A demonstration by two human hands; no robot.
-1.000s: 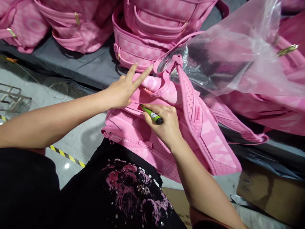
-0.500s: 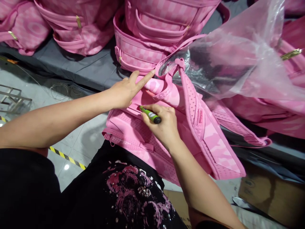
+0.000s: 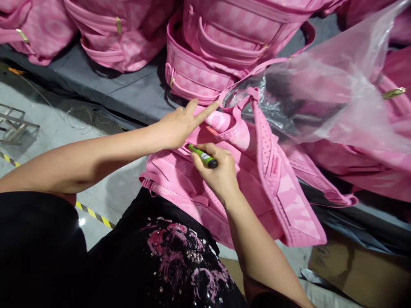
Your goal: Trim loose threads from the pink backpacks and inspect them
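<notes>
A pink camouflage backpack (image 3: pixel 297 205) leans against my lap with its opening spread and its perforated straps hanging over the right side. My left hand (image 3: pixel 181 126) lies across its upper edge, fingers stretched apart and pressing on the fabric. In my right hand (image 3: pixel 220 169) is a green marker (image 3: pixel 203 156) with a black end, gripped between thumb and fingers. The marker's tip points into the pink fabric just below my left hand; whether it touches is hard to make out.
Several pink backpacks (image 3: pixel 221 38) stand along a grey-covered table (image 3: pixel 105 92). Clear plastic wrapping (image 3: pixel 337 85) drapes over the right side. Below it is a cardboard box (image 3: pixel 353 265). A metal frame (image 3: pixel 16 124) and striped floor tape (image 3: pixel 94 214) show at left.
The camera view has shifted slightly, so the shelf bags appear further right. Both hands keep nearly the same places on the backpack, and the marker stays in my right hand.
</notes>
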